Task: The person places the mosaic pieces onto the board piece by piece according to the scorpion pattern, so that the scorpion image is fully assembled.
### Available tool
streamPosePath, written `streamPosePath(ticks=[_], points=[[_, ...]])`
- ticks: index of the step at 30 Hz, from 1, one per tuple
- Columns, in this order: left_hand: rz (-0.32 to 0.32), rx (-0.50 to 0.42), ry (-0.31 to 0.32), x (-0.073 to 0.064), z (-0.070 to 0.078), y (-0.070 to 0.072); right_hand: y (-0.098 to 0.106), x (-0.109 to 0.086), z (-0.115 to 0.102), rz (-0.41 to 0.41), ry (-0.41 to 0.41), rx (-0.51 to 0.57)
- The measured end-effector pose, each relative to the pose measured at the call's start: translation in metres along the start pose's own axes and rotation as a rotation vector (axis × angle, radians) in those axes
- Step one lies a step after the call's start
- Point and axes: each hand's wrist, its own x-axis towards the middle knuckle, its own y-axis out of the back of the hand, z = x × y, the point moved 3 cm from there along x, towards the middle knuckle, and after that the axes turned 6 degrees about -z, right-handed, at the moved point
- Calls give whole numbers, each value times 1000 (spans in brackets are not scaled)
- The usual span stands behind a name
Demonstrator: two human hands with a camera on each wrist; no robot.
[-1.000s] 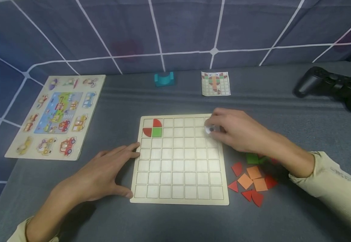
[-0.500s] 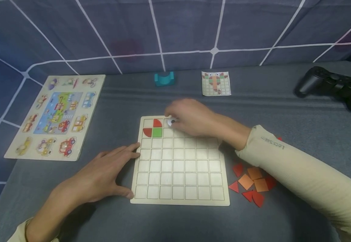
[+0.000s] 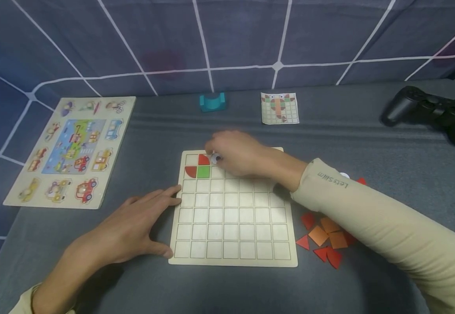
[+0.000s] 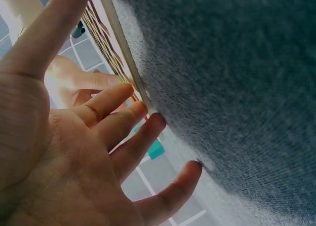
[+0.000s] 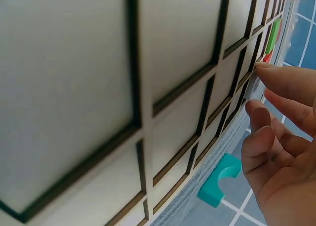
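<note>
Three tiles (image 3: 203,172) lie on one board (image 3: 231,215), right fingers (image 5: 289,83) pinching one eye disc (image 3: 215,158), left fingers (image 3: 171,190) extended alongside.

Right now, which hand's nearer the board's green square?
Right: the right hand is just beyond and right of the green square; the left hand touches the left edge of the board.

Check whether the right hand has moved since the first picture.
Yes: in the head view, the right hand has moved left across the board, from its right edge toward its left.
</note>
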Motion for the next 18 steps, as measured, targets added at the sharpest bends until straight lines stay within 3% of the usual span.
streamPosePath(ticks=[18], points=[[13,11,-9,0,0,0,1,-2,0,11,14,-10]])
